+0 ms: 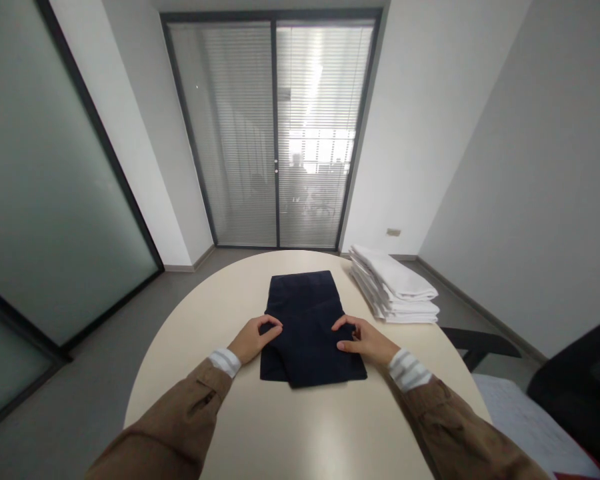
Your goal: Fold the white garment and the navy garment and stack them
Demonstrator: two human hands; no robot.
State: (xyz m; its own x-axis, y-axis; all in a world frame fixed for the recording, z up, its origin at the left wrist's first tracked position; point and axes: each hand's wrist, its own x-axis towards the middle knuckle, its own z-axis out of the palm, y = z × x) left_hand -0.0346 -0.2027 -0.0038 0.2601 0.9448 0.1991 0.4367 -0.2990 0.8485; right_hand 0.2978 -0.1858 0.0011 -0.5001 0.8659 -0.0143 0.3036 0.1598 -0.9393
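Note:
A folded dark navy cloth garment lies flat on the round cream table, its lower layers slightly offset at the near edge. At its left edge is my left hand, thumb and index finger closed together on the fabric. My right hand rests against the right edge; its thumb and index finger lie apart on top of the cloth, while the other fingers are partly hidden. Both wrists show striped cuffs under brown sleeves.
A stack of folded white cloths stands at the table's back right edge. To the right is a black chair, with a white item beside the table. Beyond the table are glass doors with blinds.

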